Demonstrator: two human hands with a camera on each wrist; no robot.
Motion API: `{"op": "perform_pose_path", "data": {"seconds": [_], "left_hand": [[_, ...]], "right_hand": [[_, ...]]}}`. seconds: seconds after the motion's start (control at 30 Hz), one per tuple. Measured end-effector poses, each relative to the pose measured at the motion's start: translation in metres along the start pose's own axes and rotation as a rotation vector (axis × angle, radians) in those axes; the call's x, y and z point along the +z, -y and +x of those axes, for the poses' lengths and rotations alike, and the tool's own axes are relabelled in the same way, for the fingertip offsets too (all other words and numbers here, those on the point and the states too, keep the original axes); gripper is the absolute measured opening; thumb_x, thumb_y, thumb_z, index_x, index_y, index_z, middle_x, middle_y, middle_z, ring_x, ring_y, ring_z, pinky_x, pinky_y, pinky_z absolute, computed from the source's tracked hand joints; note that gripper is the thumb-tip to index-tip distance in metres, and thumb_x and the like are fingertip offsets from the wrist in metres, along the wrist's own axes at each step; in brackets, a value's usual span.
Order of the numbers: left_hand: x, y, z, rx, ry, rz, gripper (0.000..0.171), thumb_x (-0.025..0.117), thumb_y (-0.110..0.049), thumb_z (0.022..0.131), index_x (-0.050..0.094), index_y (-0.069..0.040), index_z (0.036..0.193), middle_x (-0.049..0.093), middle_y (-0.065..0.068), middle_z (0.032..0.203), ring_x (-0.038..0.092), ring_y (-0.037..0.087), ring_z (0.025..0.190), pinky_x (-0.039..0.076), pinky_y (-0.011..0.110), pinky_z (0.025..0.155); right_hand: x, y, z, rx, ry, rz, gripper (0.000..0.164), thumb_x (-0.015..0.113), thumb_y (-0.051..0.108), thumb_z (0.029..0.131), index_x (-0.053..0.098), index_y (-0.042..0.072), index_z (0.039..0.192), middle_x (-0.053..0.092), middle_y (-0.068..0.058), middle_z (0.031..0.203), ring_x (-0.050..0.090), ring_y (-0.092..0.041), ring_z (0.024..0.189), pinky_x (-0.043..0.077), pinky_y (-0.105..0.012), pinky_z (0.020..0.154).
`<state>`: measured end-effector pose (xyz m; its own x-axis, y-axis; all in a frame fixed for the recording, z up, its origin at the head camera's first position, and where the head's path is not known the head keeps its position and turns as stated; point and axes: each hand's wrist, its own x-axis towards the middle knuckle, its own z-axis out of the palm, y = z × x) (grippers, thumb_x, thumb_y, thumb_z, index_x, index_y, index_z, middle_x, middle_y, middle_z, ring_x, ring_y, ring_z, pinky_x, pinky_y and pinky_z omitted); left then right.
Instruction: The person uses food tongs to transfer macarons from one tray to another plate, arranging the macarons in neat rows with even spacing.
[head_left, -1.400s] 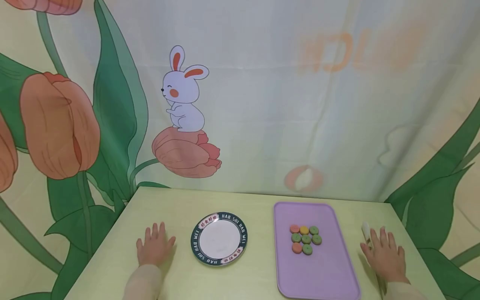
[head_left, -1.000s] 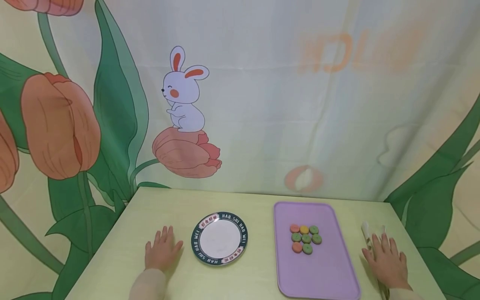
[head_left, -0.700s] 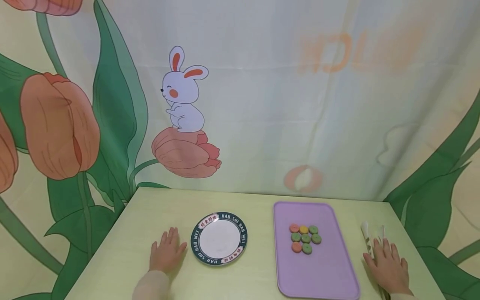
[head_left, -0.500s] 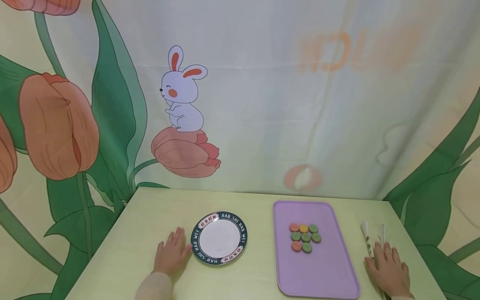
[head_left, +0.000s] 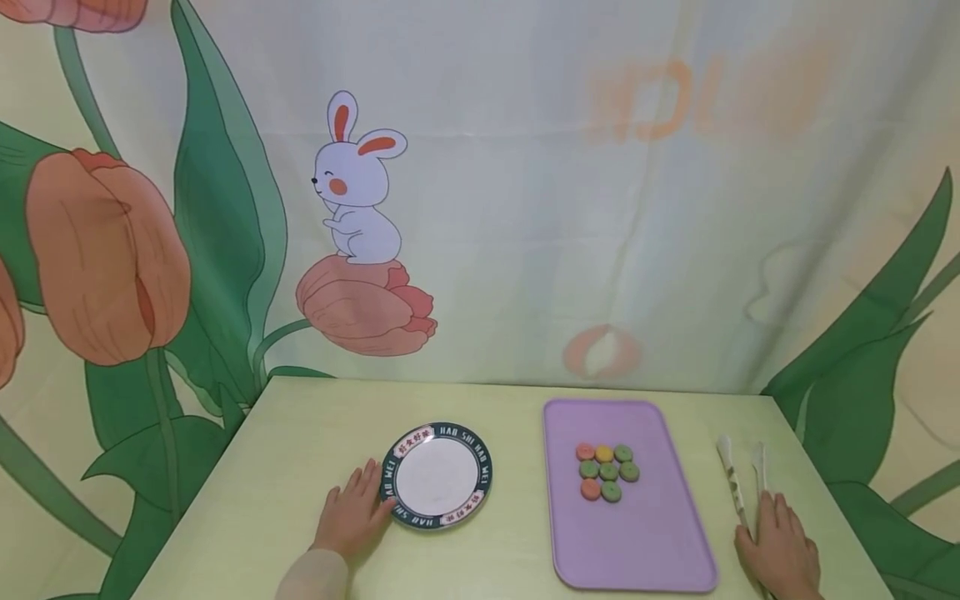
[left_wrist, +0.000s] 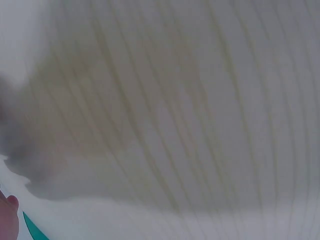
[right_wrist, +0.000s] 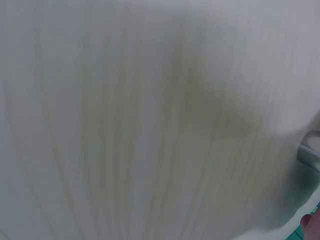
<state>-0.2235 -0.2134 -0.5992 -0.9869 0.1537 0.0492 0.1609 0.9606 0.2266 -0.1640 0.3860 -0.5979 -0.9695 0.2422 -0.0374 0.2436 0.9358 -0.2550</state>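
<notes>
A round white plate with a dark green lettered rim lies on the table, left of centre. My left hand touches its left rim, the thumb over the edge and the fingers fairly straight. My right hand rests flat over what looks like a pair of tongs with two pale-ended arms; the part under the palm is hidden. In the right wrist view a shiny metal end shows at the edge. The left wrist view shows mostly tabletop and a fingertip.
A purple tray lies right of the plate, between it and the tongs. Several small round pieces, like green, orange and yellow cookies, sit on it in a cluster. A curtain printed with tulips and a rabbit hangs behind the table.
My left hand has slid right across the table to the plate's rim. My right hand has drawn back along the tongs, uncovering more of their arms. Plate and tray have stayed put.
</notes>
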Motion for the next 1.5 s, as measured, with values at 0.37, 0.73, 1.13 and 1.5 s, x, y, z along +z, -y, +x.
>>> {"op": "perform_pose_path", "data": {"seconds": [0.37,0.73,1.13,1.5], "left_hand": [[0.000,-0.003,0.000,0.014,0.020,-0.001,0.071,0.036,-0.054,0.088,0.028,-0.005,0.138,0.025,0.012,0.145,0.025,0.034,0.131,0.020,0.060,0.102],[0.002,-0.003,-0.001,0.013,0.039,-0.016,0.072,0.035,-0.057,0.087,0.027,-0.007,0.139,0.025,0.010,0.145,0.026,0.033,0.131,0.020,0.060,0.101],[0.005,-0.003,0.000,-0.002,0.071,-0.010,0.074,0.033,-0.060,0.086,0.025,-0.008,0.140,0.023,0.009,0.146,0.024,0.032,0.132,0.020,0.061,0.101],[0.004,-0.004,0.000,-0.002,0.071,-0.014,0.074,0.033,-0.059,0.086,0.026,-0.009,0.139,0.023,0.009,0.146,0.024,0.032,0.132,0.022,0.061,0.100]], "right_hand": [[0.000,0.010,-0.008,0.044,-0.110,0.011,0.058,0.046,0.024,0.080,0.031,-0.010,0.125,0.041,-0.031,0.116,0.045,-0.047,0.097,0.041,-0.059,0.068],[0.009,0.020,-0.023,0.154,-0.282,0.105,0.040,0.052,0.018,0.075,0.044,-0.005,0.108,0.049,-0.022,0.077,0.048,-0.036,0.063,0.035,-0.040,0.042],[0.010,0.021,-0.022,0.267,-0.178,0.114,0.044,0.048,0.021,0.081,0.041,-0.004,0.116,0.049,-0.025,0.088,0.052,-0.036,0.070,0.040,-0.041,0.046],[0.002,0.023,-0.024,0.319,-0.129,0.158,0.048,0.049,0.025,0.083,0.040,-0.009,0.116,0.048,-0.028,0.094,0.053,-0.043,0.081,0.043,-0.045,0.054]]}}
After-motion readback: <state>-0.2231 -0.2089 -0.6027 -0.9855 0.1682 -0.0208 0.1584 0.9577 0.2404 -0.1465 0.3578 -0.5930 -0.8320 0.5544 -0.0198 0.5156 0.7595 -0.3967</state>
